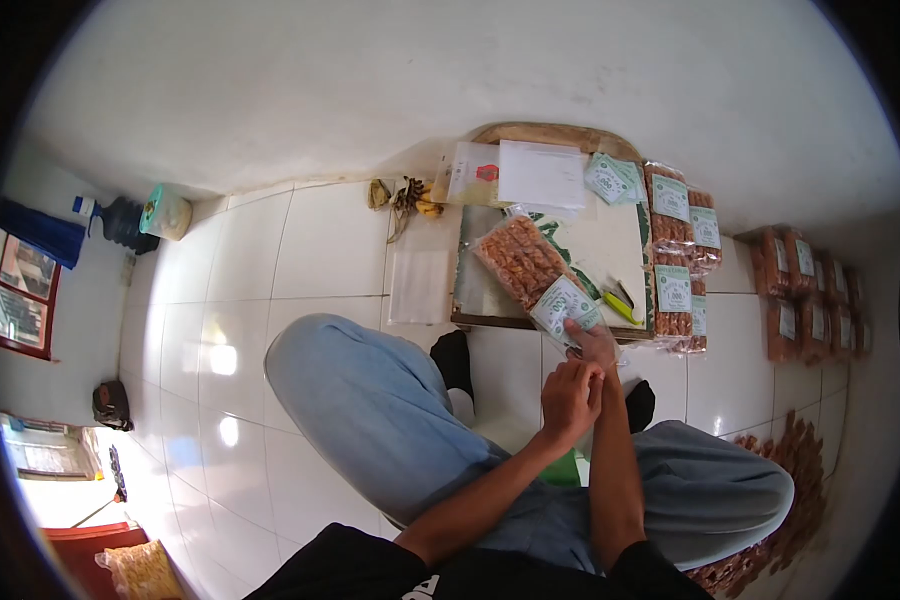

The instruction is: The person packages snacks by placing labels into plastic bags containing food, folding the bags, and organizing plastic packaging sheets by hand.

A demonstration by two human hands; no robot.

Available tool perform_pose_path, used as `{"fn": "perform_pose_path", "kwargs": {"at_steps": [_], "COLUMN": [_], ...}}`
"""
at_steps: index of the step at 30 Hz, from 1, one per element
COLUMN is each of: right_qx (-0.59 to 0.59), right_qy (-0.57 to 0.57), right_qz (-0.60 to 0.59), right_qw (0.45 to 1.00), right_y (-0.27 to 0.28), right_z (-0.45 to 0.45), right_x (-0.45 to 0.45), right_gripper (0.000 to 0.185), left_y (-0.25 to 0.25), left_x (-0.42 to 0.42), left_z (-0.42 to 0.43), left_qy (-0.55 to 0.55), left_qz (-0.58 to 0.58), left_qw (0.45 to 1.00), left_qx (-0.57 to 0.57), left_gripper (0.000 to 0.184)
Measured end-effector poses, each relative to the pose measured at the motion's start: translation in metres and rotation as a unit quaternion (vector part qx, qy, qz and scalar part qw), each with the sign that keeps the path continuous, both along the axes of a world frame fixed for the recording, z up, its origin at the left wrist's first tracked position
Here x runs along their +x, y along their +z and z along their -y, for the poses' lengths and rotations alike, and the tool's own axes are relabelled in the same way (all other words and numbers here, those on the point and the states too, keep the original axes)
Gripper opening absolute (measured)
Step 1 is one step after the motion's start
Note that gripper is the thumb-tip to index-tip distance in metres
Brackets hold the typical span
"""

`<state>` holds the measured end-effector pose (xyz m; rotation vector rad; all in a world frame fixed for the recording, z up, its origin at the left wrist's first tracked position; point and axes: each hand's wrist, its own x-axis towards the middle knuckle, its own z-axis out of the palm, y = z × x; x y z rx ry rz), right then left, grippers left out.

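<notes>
My right hand [592,345] grips the lower end of a clear plastic snack packet [527,262] filled with reddish-brown pieces. A green-and-white label [567,306] sits at that end, beside my thumb. The packet lies tilted over a low board-topped table [480,290]. My left hand [571,402] is closed, its curled fingers against my right wrist; whatever they hold, if anything, is hidden. Just right of the packet, a yellow-green cutter-like tool [622,306] rests on the tabletop.
Loose labels [615,180] and white paper sheets [542,173] lie at the table's back. Labelled packets [673,300] are stacked along its right side, with more packets [813,290] by the wall. Clear plastic bags [419,287] and bananas [427,203] are on the left.
</notes>
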<state>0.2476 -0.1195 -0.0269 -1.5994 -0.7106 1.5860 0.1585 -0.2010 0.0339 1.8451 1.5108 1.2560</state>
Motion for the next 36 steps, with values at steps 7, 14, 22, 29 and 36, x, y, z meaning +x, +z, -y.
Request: {"fn": "perform_pose_path", "kwargs": {"at_steps": [7,14,22,29,36], "right_qx": [0.143,0.064,-0.042,-0.008,-0.053], "right_qy": [-0.001,-0.031,0.001,-0.107,-0.057], "right_qz": [0.047,-0.078,-0.025,-0.147,0.002], "right_qw": [0.989,0.994,0.999,0.983,0.997], "right_y": [-0.023,0.001,0.016,0.007,0.018], "right_z": [0.005,-0.004,-0.014,-0.012,-0.015], "right_x": [0.006,-0.004,-0.007,-0.017,-0.023], "right_gripper": [0.034,0.037,0.040,0.040,0.054], "left_y": [0.005,0.004,0.008,0.008,0.003], "left_x": [-0.002,0.000,-0.001,-0.006,-0.004], "left_z": [-0.003,-0.002,-0.004,-0.006,-0.008], "left_qy": [0.004,0.001,0.005,0.009,0.010], "left_qz": [0.004,0.006,0.012,0.004,0.018], "left_qw": [1.000,1.000,1.000,1.000,1.000], "left_qx": [-0.001,-0.003,0.000,-0.003,0.006], "left_gripper": [0.014,0.014,0.014,0.014,0.016]}}
